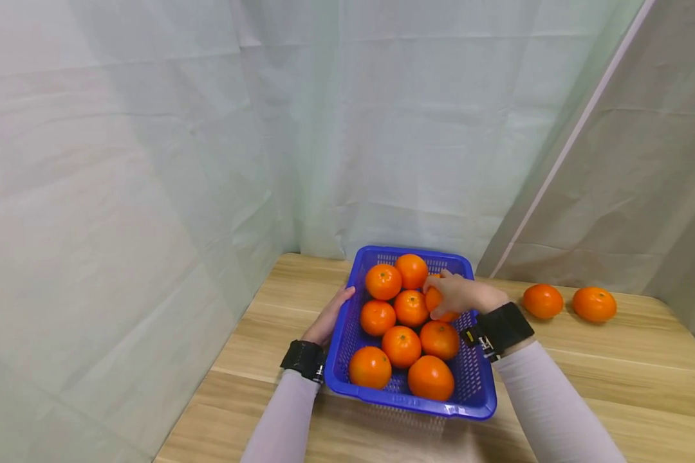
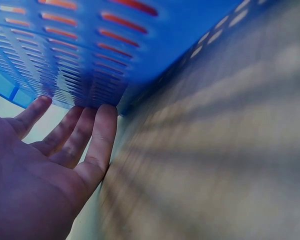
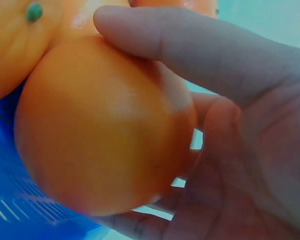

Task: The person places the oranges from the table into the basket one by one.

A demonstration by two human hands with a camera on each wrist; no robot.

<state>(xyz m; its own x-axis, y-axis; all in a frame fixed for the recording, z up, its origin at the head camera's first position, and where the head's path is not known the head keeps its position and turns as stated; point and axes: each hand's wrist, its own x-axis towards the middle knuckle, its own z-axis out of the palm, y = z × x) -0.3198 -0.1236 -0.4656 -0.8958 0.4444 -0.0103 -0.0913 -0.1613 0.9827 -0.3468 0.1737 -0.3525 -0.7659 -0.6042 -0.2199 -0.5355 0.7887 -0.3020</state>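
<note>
A blue plastic basket [image 1: 481, 393] with slotted walls holds several oranges [image 1: 401, 346], mostly in one layer. My right hand [image 1: 462, 292] reaches over the basket's right side and grips an orange [image 1: 435, 298] near the back right. In the right wrist view, the thumb [image 3: 140, 32] lies along the top of an orange [image 3: 105, 125], and the fingers pass behind and below it. At the basket's left side is my left hand [image 1: 328, 318]. The left wrist view shows its extended fingers [image 2: 104, 130] touching the slotted wall [image 2: 85, 65] from outside, near the bottom edge.
Two more oranges, a nearer one [image 1: 543, 301] and a farther one [image 1: 594, 305], rest on the wooden table [image 1: 614, 373] right of the basket. Pale sheeting [image 1: 405, 128] hangs behind the table and along its left side. Both wrists wear black straps.
</note>
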